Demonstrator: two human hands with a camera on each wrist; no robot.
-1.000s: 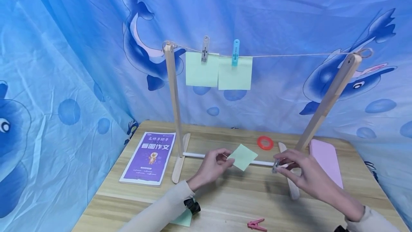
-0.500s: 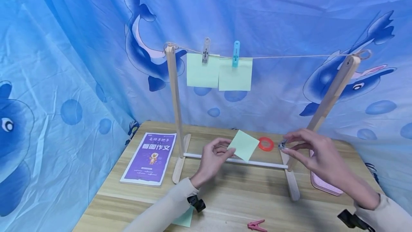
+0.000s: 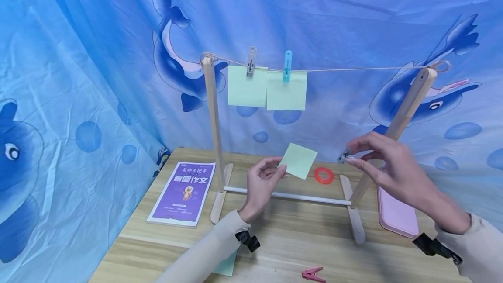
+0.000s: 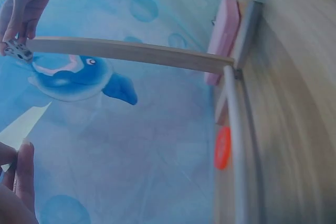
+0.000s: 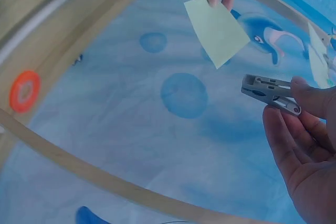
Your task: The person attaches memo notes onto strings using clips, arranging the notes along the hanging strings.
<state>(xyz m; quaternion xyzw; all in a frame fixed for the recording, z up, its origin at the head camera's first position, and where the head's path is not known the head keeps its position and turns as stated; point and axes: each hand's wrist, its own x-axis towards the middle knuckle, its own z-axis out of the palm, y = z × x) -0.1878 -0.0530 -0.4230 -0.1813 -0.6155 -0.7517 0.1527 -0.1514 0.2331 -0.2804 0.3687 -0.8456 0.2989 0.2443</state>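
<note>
My left hand [image 3: 262, 184] pinches a pale green sticky note [image 3: 300, 161] by its left corner, in the air above the white rod of the wooden stand. To its right, my right hand [image 3: 387, 165] pinches a grey clothespin [image 5: 270, 93] between thumb and fingers, in front of the stand's right post [image 3: 408, 101]. A string [image 3: 353, 69] runs between the two post tops. From its left half hang two green notes, one under a grey clothespin [image 3: 250, 62], the other under a blue clothespin [image 3: 287, 67]. The held note and held clothespin are apart.
A purple booklet [image 3: 182, 193] lies left of the stand. An orange-red ring [image 3: 324, 175] sits behind the white rod [image 3: 306, 197]. At right is a pink case [image 3: 397, 213]. Near the front are a pink clothespin [image 3: 313, 274] and green paper [image 3: 225, 266], partly under the left sleeve.
Both hands have risen from near the rod, the left with the note and the right with the grey clothespin. The hanging notes stay in place.
</note>
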